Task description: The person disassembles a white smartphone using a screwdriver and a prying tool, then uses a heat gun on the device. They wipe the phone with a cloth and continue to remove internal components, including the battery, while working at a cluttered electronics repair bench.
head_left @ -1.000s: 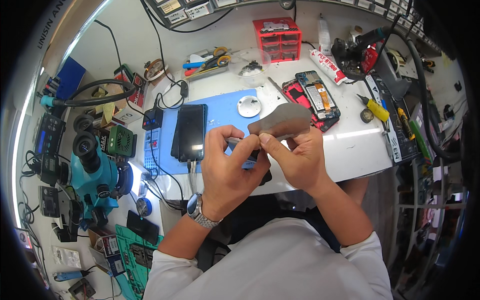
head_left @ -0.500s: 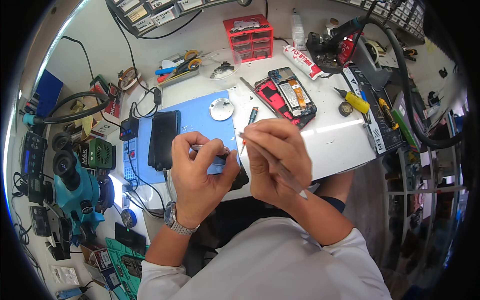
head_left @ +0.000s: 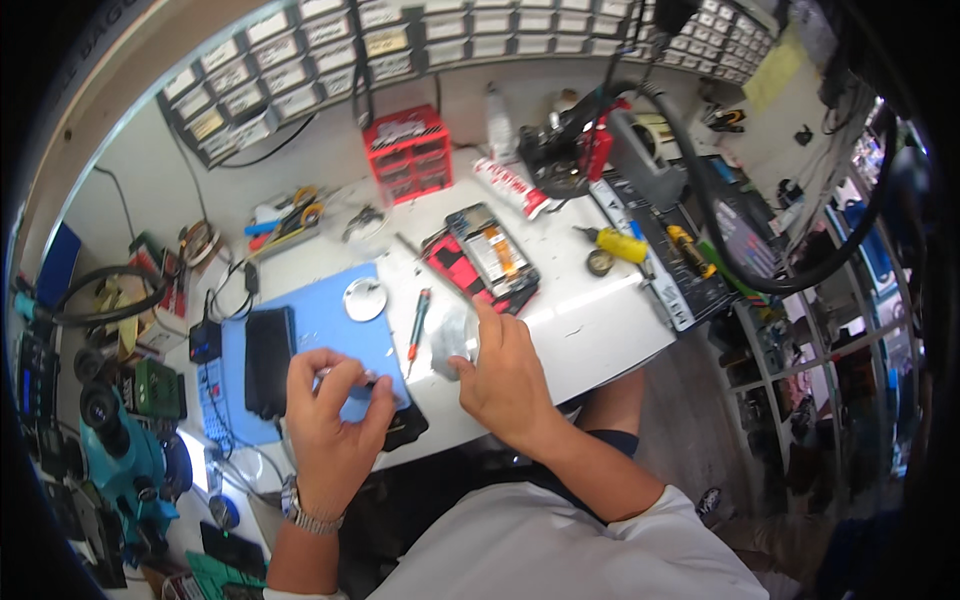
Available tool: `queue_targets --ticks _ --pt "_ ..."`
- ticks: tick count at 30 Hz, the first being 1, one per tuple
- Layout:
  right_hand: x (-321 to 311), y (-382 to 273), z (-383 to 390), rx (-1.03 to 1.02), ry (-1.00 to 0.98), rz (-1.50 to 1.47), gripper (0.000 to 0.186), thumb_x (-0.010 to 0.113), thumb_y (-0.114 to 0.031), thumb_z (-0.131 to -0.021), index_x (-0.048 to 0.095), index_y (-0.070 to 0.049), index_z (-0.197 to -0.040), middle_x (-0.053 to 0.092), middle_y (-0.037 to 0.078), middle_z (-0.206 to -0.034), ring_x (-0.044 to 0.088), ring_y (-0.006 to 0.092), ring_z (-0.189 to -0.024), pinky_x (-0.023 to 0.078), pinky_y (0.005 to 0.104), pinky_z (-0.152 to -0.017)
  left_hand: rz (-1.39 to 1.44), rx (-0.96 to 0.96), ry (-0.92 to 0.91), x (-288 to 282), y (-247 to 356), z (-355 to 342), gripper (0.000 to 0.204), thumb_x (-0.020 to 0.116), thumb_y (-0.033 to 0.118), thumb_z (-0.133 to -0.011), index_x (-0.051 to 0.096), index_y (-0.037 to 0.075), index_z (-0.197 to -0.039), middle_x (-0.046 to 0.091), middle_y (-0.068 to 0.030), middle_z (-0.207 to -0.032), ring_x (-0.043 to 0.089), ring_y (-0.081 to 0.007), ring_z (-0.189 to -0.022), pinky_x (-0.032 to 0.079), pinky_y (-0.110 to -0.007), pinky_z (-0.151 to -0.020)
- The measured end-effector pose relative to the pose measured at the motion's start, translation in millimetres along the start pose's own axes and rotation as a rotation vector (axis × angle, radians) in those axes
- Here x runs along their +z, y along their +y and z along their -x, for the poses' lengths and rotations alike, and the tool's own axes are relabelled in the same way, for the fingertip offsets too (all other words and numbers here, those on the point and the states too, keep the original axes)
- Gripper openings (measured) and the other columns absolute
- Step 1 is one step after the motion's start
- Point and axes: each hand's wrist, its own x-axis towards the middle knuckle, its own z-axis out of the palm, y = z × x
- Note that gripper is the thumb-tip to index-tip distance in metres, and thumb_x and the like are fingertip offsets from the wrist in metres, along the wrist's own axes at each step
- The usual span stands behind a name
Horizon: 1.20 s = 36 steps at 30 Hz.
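Note:
My left hand (head_left: pixel 335 405) is closed in a pinch over the near edge of the blue mat (head_left: pixel 345 300). A small part with a shiny edge shows between its fingers, mostly hidden. To its right, my right hand (head_left: pixel 505 380) is bent round, with a smeared grey, partly see-through shape (head_left: pixel 452 342) at its thumb and fingertips; I cannot make out its kind. A black phone-sized slab (head_left: pixel 268 360) lies on the mat beside my left hand. Beyond the hands are a round white lid (head_left: pixel 365 299) and a screwdriver (head_left: pixel 418 325).
An opened phone (head_left: pixel 492 250) lies beside a red-and-black phone part (head_left: pixel 455 265). Farther back stand a red drawer box (head_left: pixel 408 155) and a white-and-red tube (head_left: pixel 510 187). A yellow bottle (head_left: pixel 618 244) is at the right, a teal microscope (head_left: pixel 125 435) at the left.
The view has shifted, so the table appears lower and farther left. My right hand has turned and its fingers now point away; the slim metal tool in it no longer shows clearly. My left hand still pinches.

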Motion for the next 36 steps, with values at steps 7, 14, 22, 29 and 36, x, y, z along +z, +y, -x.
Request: queue_targets --ticks 7,14,22,29,36 --pt "-47 88 -75 0.269 0.701 -0.511 0.033 0.069 -0.017 -0.117 0.060 0.003 -0.142 0.071 0.015 -0.131 0.070 0.0216 -0.117 0.057 0.0369 -0.101 -0.031 -0.011 0.022 2 9 0 0.025 0.090 0.001 -0.088 0.072 0.001 -0.105 0.061 -0.0134 -0.106 0.066 -0.0289 -0.093 0.054 -0.042 -0.078" --pt "-91 178 -231 0.261 0.466 -0.086 0.067 0.093 -0.029 -0.099 0.060 0.004 -0.147 0.074 0.024 -0.132 0.080 0.0320 -0.111 0.065 0.0439 -0.094 -0.012 -0.033 0.058 8 12 4 0.025 0.088 0.000 -0.088 0.071 0.000 -0.106 0.060 -0.0137 -0.106 0.063 -0.0306 -0.097 0.053 -0.044 -0.082" --pt "-87 172 -257 0.123 0.460 -0.081 0.034 0.082 -0.031 -0.107 0.076 0.001 -0.116 0.084 0.026 -0.111 0.081 0.0426 -0.110 0.060 0.0513 -0.095 0.000 -0.036 0.056 -3 16 9 0.025 0.087 0.000 -0.088 0.069 0.000 -0.105 0.058 -0.0140 -0.106 0.063 -0.0295 -0.096 0.052 -0.042 -0.083" --pt "-113 172 -221 -0.149 0.819 -0.081 0.043 0.078 -0.020 -0.114 0.060 0.004 -0.144 0.075 0.017 -0.125 0.081 0.0241 -0.110 0.067 0.0354 -0.094 0.017 -0.021 0.005 -1 14 3 0.025 0.090 0.002 -0.087 0.071 0.001 -0.104 0.061 -0.0139 -0.105 0.064 -0.0301 -0.094 0.053 -0.042 -0.079" --pt "-141 90 -80 -0.156 0.943 -0.163 0.031 0.083 -0.003 -0.105 0.066 0.000 -0.131 0.072 0.018 -0.129 0.075 0.0277 -0.115 0.062 0.0416 -0.105 0.008 0.049 0.019 -11 14 0 0.028 0.094 0.008 -0.086 0.076 0.003 -0.106 0.066 -0.0152 -0.106 0.070 -0.0304 -0.092 0.058 -0.041 -0.079"
